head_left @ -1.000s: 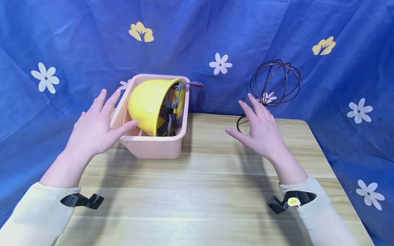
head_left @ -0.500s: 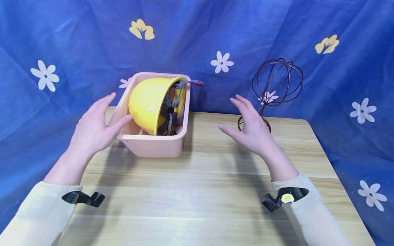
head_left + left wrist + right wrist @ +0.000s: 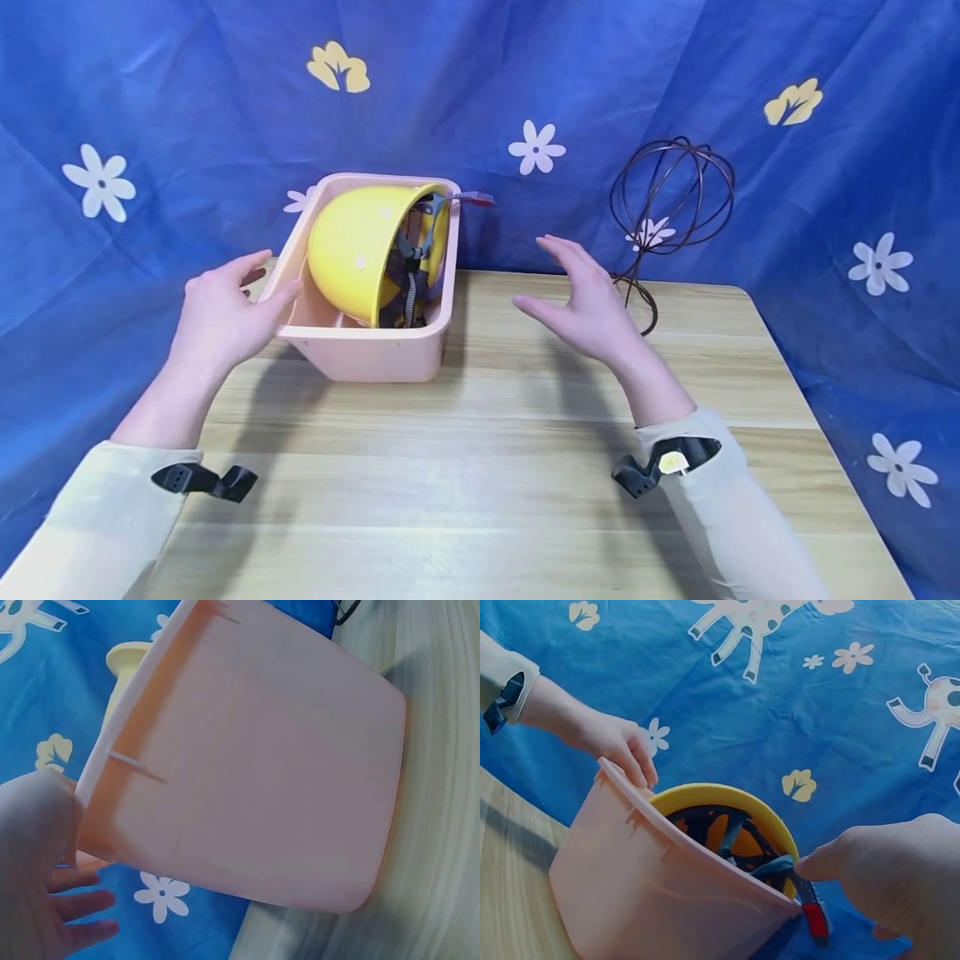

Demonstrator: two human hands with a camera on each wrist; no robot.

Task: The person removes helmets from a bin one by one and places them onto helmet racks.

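A pink plastic bin [image 3: 375,358] stands at the back left of the table. In it a yellow hard hat [image 3: 348,254] lies on its side, its hollow with dark straps facing right. One strap [image 3: 476,198] with a red end hangs out over the right rim. My left hand [image 3: 225,317] is at the bin's left rim, thumb over the edge and fingers along the outside. In the left wrist view those fingers [image 3: 84,904] are stretched and apart. My right hand [image 3: 588,312] hovers right of the bin, fingers extended and thumb spread, holding nothing.
A dark wire stand [image 3: 634,268] with a globe-shaped top rises behind my right hand at the back right. Blue patterned cloth [image 3: 465,75] hangs behind the wooden table [image 3: 465,467] and at its sides.
My left hand has lowered to the bin's left rim and its fingers have bent somewhat. My right hand has moved left, away from the wire stand towards the bin. The bin and hard hat stay put.
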